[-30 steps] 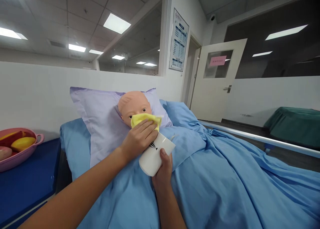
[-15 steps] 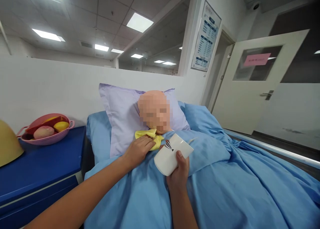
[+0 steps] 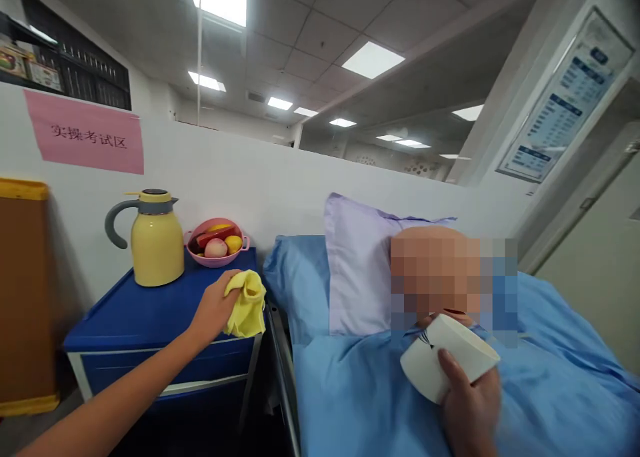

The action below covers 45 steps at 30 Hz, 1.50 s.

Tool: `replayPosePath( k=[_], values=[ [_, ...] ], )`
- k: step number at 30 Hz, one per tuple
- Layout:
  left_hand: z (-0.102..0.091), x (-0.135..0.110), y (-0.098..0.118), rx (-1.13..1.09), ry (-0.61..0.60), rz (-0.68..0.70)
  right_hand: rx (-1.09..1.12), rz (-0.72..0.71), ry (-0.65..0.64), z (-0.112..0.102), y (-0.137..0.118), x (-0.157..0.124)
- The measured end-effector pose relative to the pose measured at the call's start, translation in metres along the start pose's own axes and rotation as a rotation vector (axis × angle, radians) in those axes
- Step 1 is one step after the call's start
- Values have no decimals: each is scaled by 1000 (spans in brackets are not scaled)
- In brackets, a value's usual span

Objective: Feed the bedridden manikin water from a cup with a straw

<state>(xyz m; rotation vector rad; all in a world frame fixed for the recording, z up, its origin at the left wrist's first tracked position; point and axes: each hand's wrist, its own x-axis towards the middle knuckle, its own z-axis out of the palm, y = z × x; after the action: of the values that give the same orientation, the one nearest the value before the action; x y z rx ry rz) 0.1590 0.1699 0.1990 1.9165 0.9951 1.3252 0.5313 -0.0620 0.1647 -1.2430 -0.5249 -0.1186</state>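
Taking the pillow as my marker, I start and finish with the head view, the only one there is. Well left of it, and nearer the wearer, the left hand has its grip closed on one side of the cloth, the rest drooping free. Right of the pillow and nearer too, the right hand is wrapped round the mug, thumb along its side, mouth tipped up and rightward. Whether anything is inside, I can't tell.

Left of the pillow stands the worktop, bearing the jug and, closer to the pillow, the basin of fruit.

To handle this well, I'd bring the mug nearer upright and steady it away from the doll, just right of the pillow. I'd gather the cloth's loose folds, too, lest they brush the fruit.
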Motion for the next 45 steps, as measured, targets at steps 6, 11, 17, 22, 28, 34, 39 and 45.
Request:
replayPosePath(
  k=[6, 11, 17, 22, 28, 34, 39, 45],
  values=[
    [-53, 12, -94, -571, -10, -581, -46, 63, -272, 124, -28, -69],
    [-83, 15, -143, -707, -25, -667, 87, 89, -538, 237, -26, -137],
    [-88, 22, -169, -681, -48, -520, 91, 96, -663, 332, 9, -186],
    [-80, 28, -189, -590, 60, -492, 51, 120, -603, 366, 38, -205],
    [-73, 32, -200, -436, 151, -481, 25, 117, -551, 377, 61, -215],
    [-75, 33, -193, -221, 244, -468, 21, 102, -493, 377, 68, -220],
    [-76, 34, -185, -101, 257, -445, 27, 110, -486, 375, 69, -219],
    [-74, 33, -188, -11, 254, -424, 1, 95, -537, 376, 71, -219]
  ],
)
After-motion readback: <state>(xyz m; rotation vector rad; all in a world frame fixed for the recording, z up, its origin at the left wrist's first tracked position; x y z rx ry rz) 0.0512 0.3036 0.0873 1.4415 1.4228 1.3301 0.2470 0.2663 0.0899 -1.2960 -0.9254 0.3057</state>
